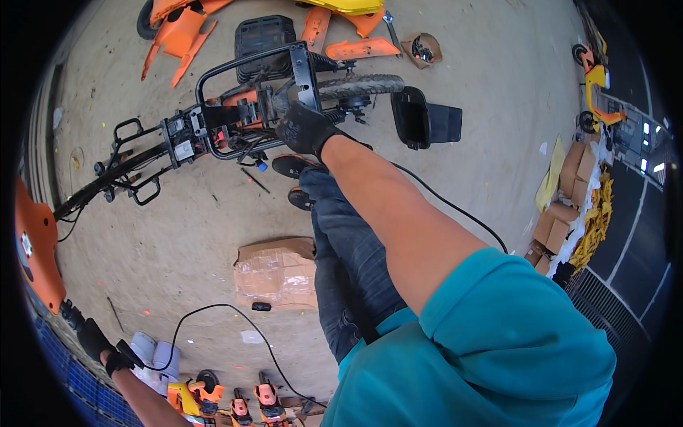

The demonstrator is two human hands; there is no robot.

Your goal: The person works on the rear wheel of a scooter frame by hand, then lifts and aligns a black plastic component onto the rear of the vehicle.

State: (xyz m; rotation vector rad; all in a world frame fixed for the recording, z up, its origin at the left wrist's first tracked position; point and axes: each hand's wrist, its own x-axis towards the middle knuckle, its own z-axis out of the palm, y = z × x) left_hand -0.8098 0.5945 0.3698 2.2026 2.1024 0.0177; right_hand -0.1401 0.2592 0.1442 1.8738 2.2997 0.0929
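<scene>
A stripped electric scooter with a black tubular frame (186, 129) stretches from the left edge to its rear wheel (361, 87). My right hand (306, 129), in a black glove, is closed on the black rear rack (304, 77) at its near end. Far out at the lower left, my left hand (94, 339), also gloved, is closed round the handlebar grip (71, 313), beside the orange front panel (35, 245). The fingers of both hands are partly hidden. Black cables trail from both wrists.
Behind the scooter lie a black crate (264, 44), orange body panels (363, 48) and a carton of small parts (422, 50). A black plastic bin (411, 117) sits past the rear wheel. Flattened cardboard (276, 274) lies near my legs. More scooters (267, 400) stand at the bottom.
</scene>
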